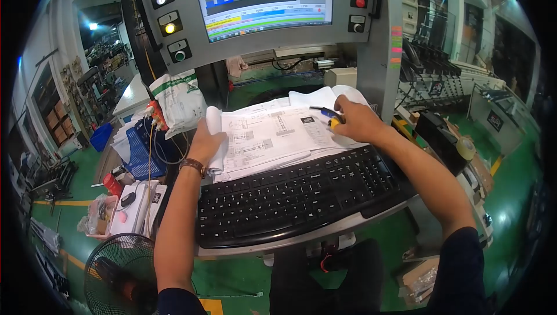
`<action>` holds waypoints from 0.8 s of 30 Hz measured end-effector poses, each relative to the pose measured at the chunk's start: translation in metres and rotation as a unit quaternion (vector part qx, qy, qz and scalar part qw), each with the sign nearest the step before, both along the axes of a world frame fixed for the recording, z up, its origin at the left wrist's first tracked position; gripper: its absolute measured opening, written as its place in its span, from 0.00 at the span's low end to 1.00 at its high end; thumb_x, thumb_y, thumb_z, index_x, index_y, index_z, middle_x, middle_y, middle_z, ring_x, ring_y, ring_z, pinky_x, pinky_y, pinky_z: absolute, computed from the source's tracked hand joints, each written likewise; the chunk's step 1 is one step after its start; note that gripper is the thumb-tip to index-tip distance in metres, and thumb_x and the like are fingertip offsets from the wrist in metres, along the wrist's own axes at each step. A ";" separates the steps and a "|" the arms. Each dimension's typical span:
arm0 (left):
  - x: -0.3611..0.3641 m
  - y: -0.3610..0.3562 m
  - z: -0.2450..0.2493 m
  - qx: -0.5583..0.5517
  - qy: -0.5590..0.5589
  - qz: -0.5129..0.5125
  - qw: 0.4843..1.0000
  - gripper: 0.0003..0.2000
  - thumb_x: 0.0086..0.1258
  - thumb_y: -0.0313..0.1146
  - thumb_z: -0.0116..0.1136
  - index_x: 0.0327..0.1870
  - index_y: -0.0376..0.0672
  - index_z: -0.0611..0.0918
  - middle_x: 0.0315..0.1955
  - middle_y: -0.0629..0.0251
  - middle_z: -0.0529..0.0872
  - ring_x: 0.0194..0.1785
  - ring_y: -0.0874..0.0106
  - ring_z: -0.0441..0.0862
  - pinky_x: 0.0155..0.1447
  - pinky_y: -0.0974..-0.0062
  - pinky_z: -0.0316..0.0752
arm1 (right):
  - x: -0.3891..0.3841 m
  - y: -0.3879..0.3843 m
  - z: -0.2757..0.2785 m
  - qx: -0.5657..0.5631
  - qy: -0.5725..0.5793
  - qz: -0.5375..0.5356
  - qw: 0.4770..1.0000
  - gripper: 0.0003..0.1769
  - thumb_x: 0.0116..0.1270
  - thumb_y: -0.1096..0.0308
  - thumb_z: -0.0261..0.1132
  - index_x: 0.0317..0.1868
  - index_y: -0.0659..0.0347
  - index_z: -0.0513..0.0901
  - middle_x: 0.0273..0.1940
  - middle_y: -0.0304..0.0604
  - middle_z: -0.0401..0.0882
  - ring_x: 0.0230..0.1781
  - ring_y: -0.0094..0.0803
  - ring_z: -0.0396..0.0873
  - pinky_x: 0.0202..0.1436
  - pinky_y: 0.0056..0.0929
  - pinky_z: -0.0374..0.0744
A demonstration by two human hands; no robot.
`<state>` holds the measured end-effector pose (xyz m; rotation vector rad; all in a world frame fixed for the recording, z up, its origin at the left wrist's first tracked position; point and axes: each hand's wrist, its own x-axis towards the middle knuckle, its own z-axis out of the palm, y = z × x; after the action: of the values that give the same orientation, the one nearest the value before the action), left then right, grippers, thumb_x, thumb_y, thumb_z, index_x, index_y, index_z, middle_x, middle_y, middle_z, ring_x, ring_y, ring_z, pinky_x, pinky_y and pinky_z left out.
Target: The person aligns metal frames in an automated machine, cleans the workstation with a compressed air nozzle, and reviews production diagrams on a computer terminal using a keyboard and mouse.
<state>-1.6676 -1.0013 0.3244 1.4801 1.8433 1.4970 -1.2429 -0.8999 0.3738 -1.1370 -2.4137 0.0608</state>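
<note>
My left hand point(206, 142) is closed on the curled left edge of a stack of printed drawing sheets point(255, 141). The top sheet shows line drawings and small tables. At the stack's right side, my right hand point(361, 122) has its fingers bent around a yellow-and-black tool point(335, 120). The tool's dark end points left over the sheets; its exact kind is not clear. Just in front of the papers lies a black keyboard point(296, 196), beneath and between my forearms.
A control panel with a lit screen point(267, 4) and buttons stands ahead. To the left are a white-and-green bag point(178, 103), a blue basket point(145, 152) and a fan point(119, 274). A tape roll point(466, 148) sits at the right.
</note>
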 end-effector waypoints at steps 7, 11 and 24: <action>-0.002 -0.003 -0.003 0.005 0.026 -0.002 1.000 0.38 0.66 0.38 0.71 0.74 0.29 0.70 0.62 0.42 0.84 0.64 0.55 0.83 0.69 0.63 0.75 | -0.045 -0.019 0.023 -0.010 0.164 0.145 0.976 0.28 0.66 0.58 0.72 0.58 0.67 0.75 0.49 0.60 0.87 0.51 0.57 0.86 0.59 0.48 0.82; 0.002 -0.010 -0.002 -0.005 -0.035 0.081 0.996 0.38 0.74 0.55 0.67 0.71 0.28 0.77 0.62 0.42 0.85 0.61 0.59 0.85 0.67 0.65 0.76 | -0.062 -0.040 0.027 0.113 0.095 0.199 0.969 0.22 0.72 0.56 0.69 0.60 0.60 0.82 0.59 0.54 0.84 0.65 0.53 0.78 0.71 0.49 0.74; -0.016 -0.006 0.043 0.264 0.210 0.197 0.920 0.27 0.74 0.44 0.68 0.67 0.35 0.80 0.64 0.48 0.83 0.64 0.53 0.81 0.68 0.60 0.75 | 0.147 -0.087 -0.066 -0.012 0.313 -0.092 0.945 0.27 0.68 0.62 0.74 0.63 0.65 0.80 0.61 0.55 0.83 0.64 0.49 0.82 0.68 0.41 0.77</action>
<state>-1.6833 -1.0073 0.3673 1.8673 2.1943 2.1359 -1.0956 -0.9865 0.3076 -1.1366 -1.7447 0.3378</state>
